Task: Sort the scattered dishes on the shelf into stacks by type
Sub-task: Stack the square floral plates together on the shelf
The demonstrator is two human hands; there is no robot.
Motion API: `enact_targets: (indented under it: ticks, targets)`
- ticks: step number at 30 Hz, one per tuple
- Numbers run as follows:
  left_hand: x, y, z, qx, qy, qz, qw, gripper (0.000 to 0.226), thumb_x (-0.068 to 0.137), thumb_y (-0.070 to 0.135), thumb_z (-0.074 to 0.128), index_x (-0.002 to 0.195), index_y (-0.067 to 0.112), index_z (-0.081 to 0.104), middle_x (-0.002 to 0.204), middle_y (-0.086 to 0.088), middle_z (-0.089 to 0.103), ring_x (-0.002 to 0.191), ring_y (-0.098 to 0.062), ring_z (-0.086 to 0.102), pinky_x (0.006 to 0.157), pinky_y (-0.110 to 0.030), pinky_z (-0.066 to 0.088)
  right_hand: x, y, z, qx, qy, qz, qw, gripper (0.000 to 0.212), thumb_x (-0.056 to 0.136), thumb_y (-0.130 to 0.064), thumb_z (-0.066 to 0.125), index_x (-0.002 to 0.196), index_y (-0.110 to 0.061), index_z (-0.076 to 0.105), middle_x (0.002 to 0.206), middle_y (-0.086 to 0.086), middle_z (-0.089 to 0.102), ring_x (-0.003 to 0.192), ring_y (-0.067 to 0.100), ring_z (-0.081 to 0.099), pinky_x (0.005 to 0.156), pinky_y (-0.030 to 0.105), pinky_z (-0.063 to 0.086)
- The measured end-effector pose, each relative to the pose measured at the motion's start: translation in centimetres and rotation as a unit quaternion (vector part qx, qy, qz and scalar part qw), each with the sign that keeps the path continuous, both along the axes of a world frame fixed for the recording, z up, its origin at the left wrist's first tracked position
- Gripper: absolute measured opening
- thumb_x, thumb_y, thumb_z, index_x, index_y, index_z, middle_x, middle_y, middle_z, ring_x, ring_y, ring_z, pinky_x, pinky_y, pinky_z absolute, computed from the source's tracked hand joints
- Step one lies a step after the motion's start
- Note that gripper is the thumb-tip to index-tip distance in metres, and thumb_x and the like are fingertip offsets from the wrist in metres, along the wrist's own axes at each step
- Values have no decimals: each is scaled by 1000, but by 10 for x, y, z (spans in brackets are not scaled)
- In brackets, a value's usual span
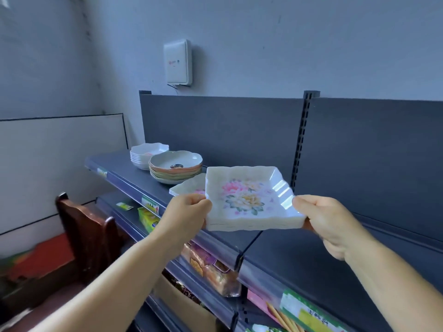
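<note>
Square floral plates (249, 200), a small stack at frame centre, hang above the shelf (299, 248), pinched at opposite edges by the left hand (189, 209) and right hand (328, 224). Matching plates (189, 188) lie just behind-left. With so shallow a pinch, tilting could slide plates off.

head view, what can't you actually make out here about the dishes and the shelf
- Square floral plates on the shelf: mostly hidden behind the held square floral plates; count unreadable.
- Held plates: edges show several layers, too fine to count.
- Left hand and right hand: fingers under the plates hidden.
- White bowl stack: partly behind the green and peach dish stack.
- Shelf: right end cut off by the frame.
- Price labels: blurred.
</note>
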State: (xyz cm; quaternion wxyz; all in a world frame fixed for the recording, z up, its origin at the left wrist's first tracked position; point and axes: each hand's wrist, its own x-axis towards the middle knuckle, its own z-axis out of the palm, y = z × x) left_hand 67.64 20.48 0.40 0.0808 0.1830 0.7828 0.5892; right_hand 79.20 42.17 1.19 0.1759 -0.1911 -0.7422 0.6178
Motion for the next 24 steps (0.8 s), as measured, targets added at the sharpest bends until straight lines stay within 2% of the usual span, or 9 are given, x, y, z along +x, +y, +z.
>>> enact_targets:
  ticks: [2, 5, 8, 12, 14, 17, 19, 21, 24]
  targets:
    - [-33, -3, 3, -24, 9, 18, 1000, 24, 62, 23, 41, 69, 5, 56, 71, -6, 39, 71, -23, 28, 65, -35, 22, -30, -5, -1, -5, 0, 15, 1000, 26, 94, -15, 53, 83, -3, 74, 93, 11, 77, 80, 23, 62, 108, 46, 40]
    - [-82, -7, 7, -49, 12, 28, 998, 26, 61, 24, 37, 76, 22, 57, 77, -4, 40, 72, -21, 30, 67, -35, 24, -78, -8, -6, -6, 7, 24, 1000, 27, 95, -15, 54, 95, 7, 69, 83, 6, 72, 75, 20, 60, 104, 40, 44]
    - [-124, -10, 9, -59, 20, 42, 997, 25, 66, 22, 36, 78, 25, 57, 81, -2, 44, 75, -18, 36, 69, -33, 28, -122, -14, -13, 3, 2, 27, 1000, 32, 95, -15, 53, 101, 15, 62, 83, 5, 68, 71, 17, 60, 89, 29, 48]
    - [-174, -14, 3, -77, 26, 57, 995, 31, 87, 6, 34, 81, 24, 59, 90, 2, 44, 81, -18, 36, 64, -27, 30, -163, -28, -23, 7, -27, 22, 999, 29, 95, -12, 52, 95, 15, 63, 85, 6, 69, 74, 18, 59, 76, 22, 46]
    - [-195, -15, -4, -84, 25, 51, 995, 34, 90, 5, 32, 86, 24, 60, 92, 1, 45, 80, -19, 37, 65, -27, 31, -175, -37, -26, 12, -41, 14, 999, 30, 93, -14, 53, 84, 13, 61, 78, 5, 62, 73, 20, 50, 67, 27, 39]
    - [-216, -15, -13, -78, 20, 44, 996, 42, 96, 9, 33, 114, 26, 67, 89, -1, 55, 63, -18, 40, 47, -17, 33, -185, -48, -34, 49, -68, -12, 996, 22, 89, -20, 56, 72, -6, 52, 71, 6, 43, 69, 20, 35, 66, 30, 26]
    - [-227, -13, -18, -73, 30, 31, 996, 41, 98, 10, 34, 122, 20, 65, 81, -3, 54, 55, -15, 36, 36, -12, 29, -188, -54, -38, 72, -79, -40, 994, 26, 89, -17, 55, 67, -10, 42, 67, 7, 36, 65, 20, 28, 59, 30, 20]
    - [-236, -10, -23, -81, 49, 6, 996, 41, 98, 11, 35, 125, 19, 65, 83, -4, 56, 59, -16, 38, 40, -14, 32, -189, -60, -42, 82, -91, -70, 990, 32, 90, -16, 54, 63, -12, 36, 63, 5, 34, 59, 19, 25, 54, 29, 18]
    - [-248, -7, -31, -94, 69, -39, 992, 43, 96, 12, 35, 119, 25, 69, 91, 2, 62, 77, -16, 47, 64, -23, 39, -190, -69, -47, 91, -107, -111, 984, 32, 91, -17, 52, 64, -13, 35, 64, 5, 34, 59, 18, 24, 54, 29, 17]
